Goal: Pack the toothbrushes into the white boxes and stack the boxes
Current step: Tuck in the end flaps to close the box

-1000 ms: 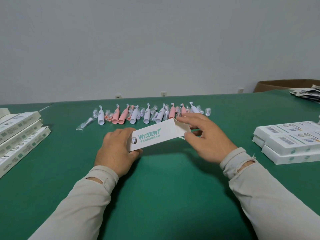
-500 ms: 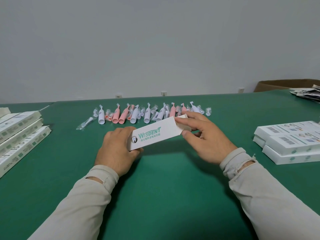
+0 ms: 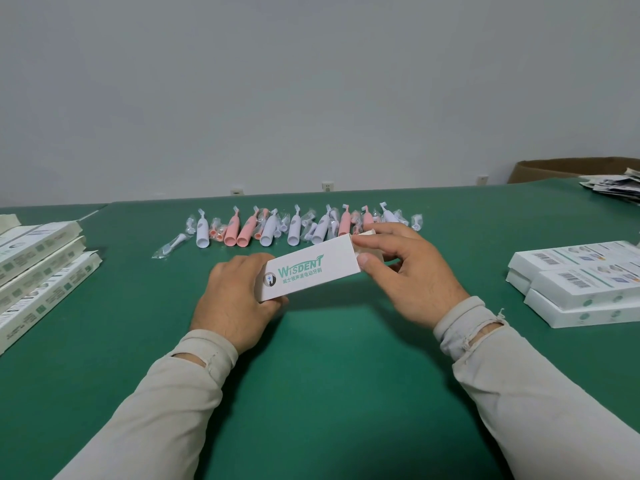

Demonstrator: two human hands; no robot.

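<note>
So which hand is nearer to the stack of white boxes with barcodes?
Right. The right hand, pinching the open end of the held box, sits between that box and the barcode stack. The left hand grips the box's other end, farther away.

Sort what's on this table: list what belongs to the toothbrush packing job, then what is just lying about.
Part of the job:
- white box, held by left hand and right hand
- row of toothbrushes
- boxes at left
- stacked boxes at right

Just lying about:
- cardboard carton
- pile of printed papers
</note>
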